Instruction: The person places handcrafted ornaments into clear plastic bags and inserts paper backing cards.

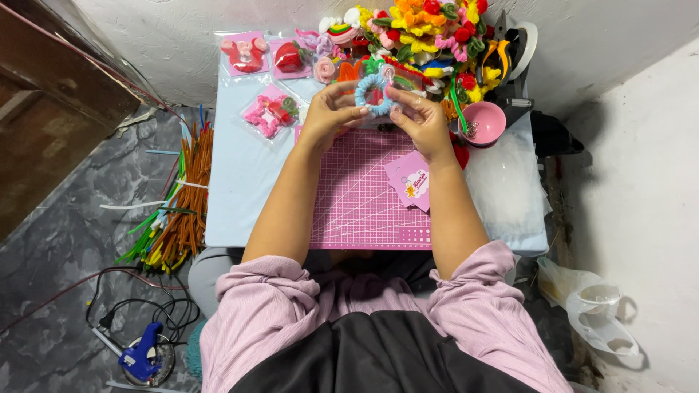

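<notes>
Pink sleeves (269, 298) sit nearest, forearms reaching out over a pink cutting mat (364, 196) on the small table (233, 182). Both hands meet at the mat's far edge: the left hand (328, 113) and right hand (419, 116) each pinch a fuzzy light-blue ring (373, 93) between closed fingertips. Just beyond lies a heap of bright pipe-cleaner flowers (422, 36); a pink bowl (484, 122) stands right.
</notes>
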